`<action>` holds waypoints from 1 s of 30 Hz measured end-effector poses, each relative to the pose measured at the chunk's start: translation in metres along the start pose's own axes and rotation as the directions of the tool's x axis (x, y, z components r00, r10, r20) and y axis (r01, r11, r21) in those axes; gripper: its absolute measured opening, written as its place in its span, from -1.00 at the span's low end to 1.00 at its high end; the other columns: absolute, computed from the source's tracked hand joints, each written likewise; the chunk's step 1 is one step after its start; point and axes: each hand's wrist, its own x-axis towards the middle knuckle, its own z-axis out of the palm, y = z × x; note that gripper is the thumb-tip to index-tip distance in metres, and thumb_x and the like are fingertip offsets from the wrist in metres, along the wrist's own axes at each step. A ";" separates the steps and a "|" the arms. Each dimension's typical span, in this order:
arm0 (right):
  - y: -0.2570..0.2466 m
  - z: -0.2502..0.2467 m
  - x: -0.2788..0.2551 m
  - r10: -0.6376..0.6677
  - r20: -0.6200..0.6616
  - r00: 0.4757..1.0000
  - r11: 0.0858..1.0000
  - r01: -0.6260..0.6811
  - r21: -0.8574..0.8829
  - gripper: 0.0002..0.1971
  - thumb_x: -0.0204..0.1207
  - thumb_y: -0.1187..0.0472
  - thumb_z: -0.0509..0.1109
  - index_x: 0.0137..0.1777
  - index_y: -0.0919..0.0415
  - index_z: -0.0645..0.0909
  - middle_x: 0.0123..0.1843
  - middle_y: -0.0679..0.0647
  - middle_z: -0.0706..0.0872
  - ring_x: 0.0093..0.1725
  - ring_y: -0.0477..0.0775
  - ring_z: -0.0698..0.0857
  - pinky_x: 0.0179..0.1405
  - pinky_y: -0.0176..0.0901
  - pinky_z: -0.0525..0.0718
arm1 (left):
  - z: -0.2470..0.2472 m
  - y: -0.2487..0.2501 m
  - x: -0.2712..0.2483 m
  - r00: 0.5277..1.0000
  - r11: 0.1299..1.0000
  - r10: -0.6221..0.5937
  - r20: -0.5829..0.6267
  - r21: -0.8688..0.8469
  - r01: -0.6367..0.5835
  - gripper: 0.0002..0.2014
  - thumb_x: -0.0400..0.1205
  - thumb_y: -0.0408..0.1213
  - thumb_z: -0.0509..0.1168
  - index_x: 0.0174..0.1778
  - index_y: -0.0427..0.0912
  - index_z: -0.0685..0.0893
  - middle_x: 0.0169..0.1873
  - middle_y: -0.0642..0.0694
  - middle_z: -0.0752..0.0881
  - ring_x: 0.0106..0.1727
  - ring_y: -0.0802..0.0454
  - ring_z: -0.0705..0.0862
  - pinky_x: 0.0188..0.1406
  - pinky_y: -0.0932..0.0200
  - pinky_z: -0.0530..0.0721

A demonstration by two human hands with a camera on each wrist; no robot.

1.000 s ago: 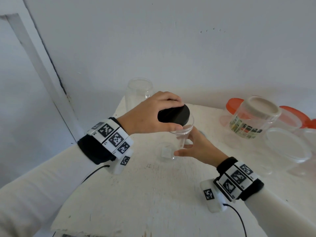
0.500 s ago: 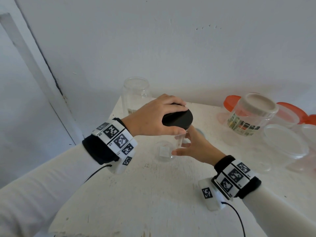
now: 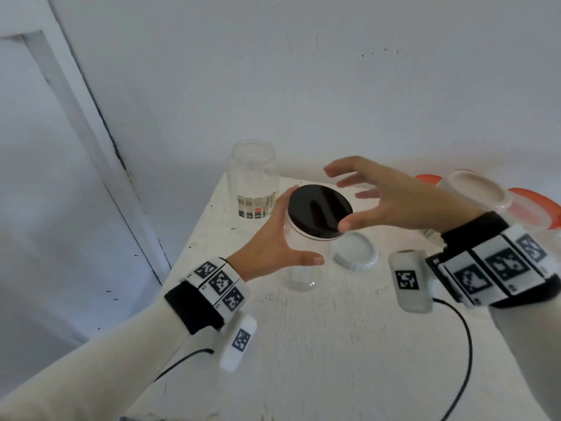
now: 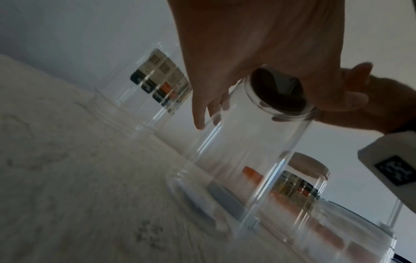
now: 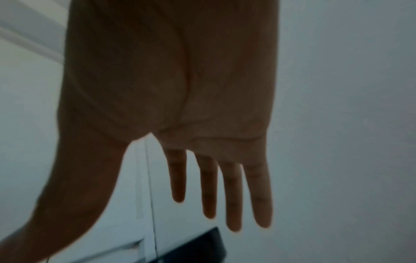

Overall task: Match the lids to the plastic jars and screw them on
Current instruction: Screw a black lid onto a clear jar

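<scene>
Head view: black lid [image 3: 319, 211] sits on the clear jar [image 3: 303, 262] mid-bench [image 3: 334, 344], looks seated square, but whether it's fully threaded I can't tell. Left hand [image 3: 273, 247] cups the jar's left side, fingers and thumb spread and only loosely bent, more steadying than clamping. Right hand [image 3: 391, 199] hovers just right of the lid with fingers splayed, holding nothing (right wrist view confirms straight fingers). My read: this jar is capped or nearly so. Left to do: tall clear jar [image 3: 254, 180] at the back has no lid on; white lid [image 3: 355, 251] lies loose on the bench just right of the capped jar, a likely match to try. At the far right a cream-lidded jar [image 3: 473, 189] already wears its lid; orange lids [image 3: 534, 205] and other clear containers there are partly hidden behind the right wrist. Labels: barcode strip on the tall jar, text too small to read.
</scene>
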 end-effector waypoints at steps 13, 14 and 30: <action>-0.035 0.005 0.024 0.026 0.315 0.949 0.908 0.109 -0.403 -0.18 0.35 0.20 0.53 0.53 -0.26 0.21 0.37 -0.14 0.32 0.29 -0.07 0.43 0.24 -0.18 0.52 | 0.003 0.002 0.002 0.999 0.997 -0.049 -0.023 -0.055 0.048 -0.07 0.18 0.03 0.59 0.48 0.03 0.35 0.33 0.09 0.58 0.39 0.21 0.51 0.46 -0.04 0.45; -0.035 0.004 0.024 0.027 0.330 0.944 0.908 0.114 -0.402 -0.18 0.34 0.22 0.53 0.52 -0.27 0.21 0.36 -0.14 0.32 0.29 -0.07 0.44 0.22 -0.20 0.52 | 0.002 0.003 0.002 0.999 0.997 -0.050 -0.013 -0.058 0.049 -0.09 0.18 0.02 0.59 0.46 0.06 0.36 0.33 0.10 0.59 0.40 0.20 0.50 0.46 -0.05 0.44; -0.038 0.005 0.031 0.071 0.351 0.934 0.859 0.121 -0.497 -0.21 0.27 0.15 0.53 0.44 -0.40 0.29 0.31 -0.20 0.33 0.17 -0.07 0.48 0.08 -0.24 0.56 | -0.011 0.003 0.010 0.990 0.995 -0.096 0.103 -0.009 0.097 -0.26 0.31 -0.31 0.60 0.33 0.14 0.39 0.22 0.24 0.58 0.30 0.40 0.51 0.37 0.34 0.46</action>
